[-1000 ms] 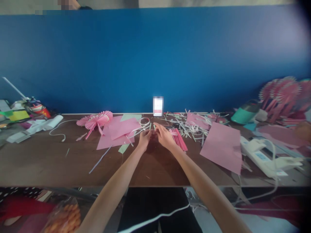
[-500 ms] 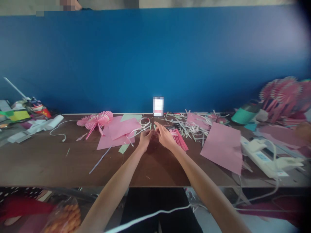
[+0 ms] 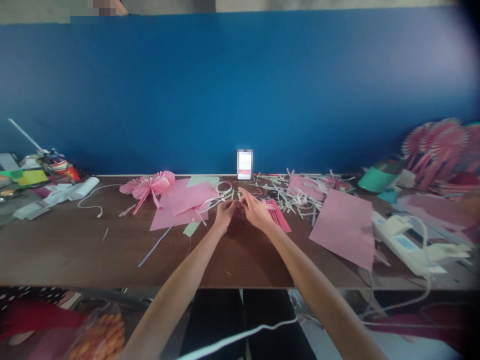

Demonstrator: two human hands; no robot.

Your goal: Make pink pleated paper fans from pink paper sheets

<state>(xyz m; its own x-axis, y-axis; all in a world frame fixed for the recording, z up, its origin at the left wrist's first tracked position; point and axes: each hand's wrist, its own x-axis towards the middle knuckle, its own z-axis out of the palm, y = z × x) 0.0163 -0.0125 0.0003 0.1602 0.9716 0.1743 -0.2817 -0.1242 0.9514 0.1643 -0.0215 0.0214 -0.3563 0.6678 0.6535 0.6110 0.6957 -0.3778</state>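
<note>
My left hand (image 3: pixel 225 215) and my right hand (image 3: pixel 254 209) come close together above the middle of the brown table. Both have their fingers drawn in around something too small to make out between them. Just right of my right hand lies a pleated pink paper piece (image 3: pixel 278 216). A pair of scissors (image 3: pixel 224 189) rests beyond my left hand, by the edge of overlapping pink paper sheets (image 3: pixel 187 200). A lit phone (image 3: pixel 245 165) stands upright against the blue partition, straight ahead of my hands.
Pink folded paper fans (image 3: pixel 152 187) lie to the left. Tangled white paper strips (image 3: pixel 300 195) spread behind right. Further right are a pink sheet (image 3: pixel 343 227), a white power strip (image 3: pixel 407 242), a green container (image 3: pixel 380 175) and more pink fans (image 3: pixel 437 145). A white cable (image 3: pixel 240 340) crosses my lap.
My hands stay in nearly the same spot, with only slight finger movement. My legs have parted a little under the table, and the cable over my lap has shifted slightly.
</note>
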